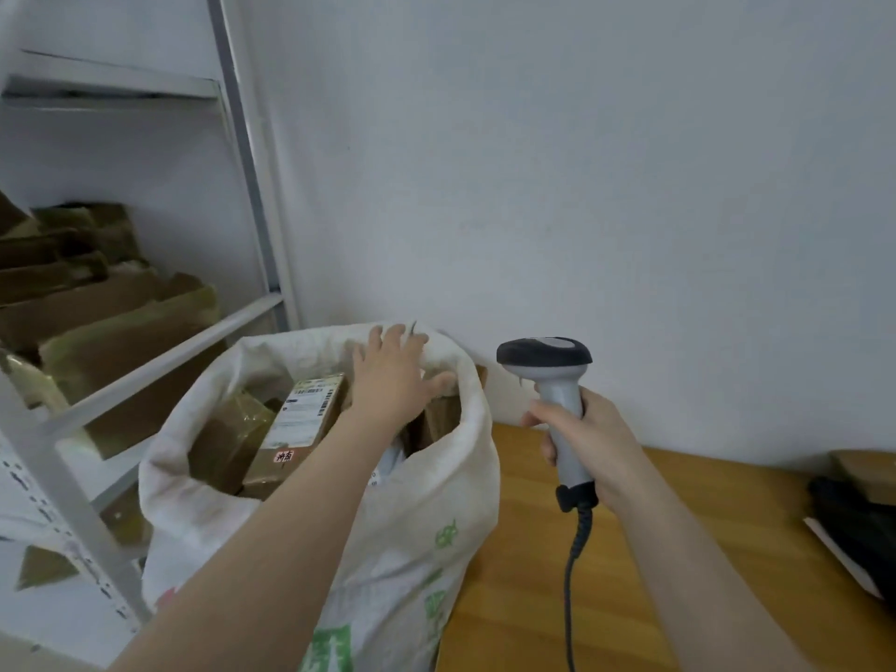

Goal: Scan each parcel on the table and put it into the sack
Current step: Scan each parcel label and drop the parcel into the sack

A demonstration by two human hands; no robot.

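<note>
The sack point(388, 550) stands between the shelf rack point(252, 186) on its left and the surface point(679, 574) on its right, against the surface's left edge. Inside it lie several parcels point(303, 419). The left hand point(392, 380) reaches over the sack's mouth, near the far rim. Right of the sack, the right hand point(591, 443) grips the scanner point(557, 395) above the surface. More boxes point(121, 341) sit on the rack. At the surface's right edge lies a flat item point(858, 521), perhaps a parcel.
</note>
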